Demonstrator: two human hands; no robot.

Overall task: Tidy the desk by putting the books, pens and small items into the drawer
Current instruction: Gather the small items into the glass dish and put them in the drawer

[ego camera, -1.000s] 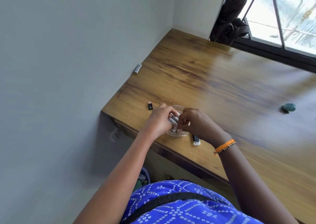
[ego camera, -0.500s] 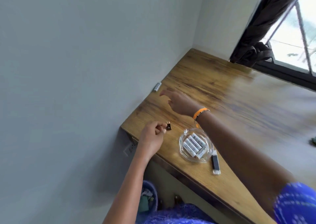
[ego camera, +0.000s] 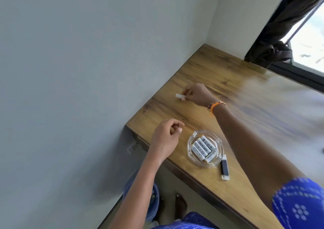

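Right hand [ego camera: 196, 94] grip clamped on a blurred white battery [ego camera: 180, 96] by the wall. Left hand [ego camera: 166, 137] curled tight; contents hidden, can't tell.

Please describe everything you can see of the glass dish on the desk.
The glass dish is clear, round and shallow, with a thick rim notched like an ashtray. It sits flat on the wooden desk near its front edge. Four white batteries lie side by side inside it. A black USB stick lies just beside it. No hand touches it.
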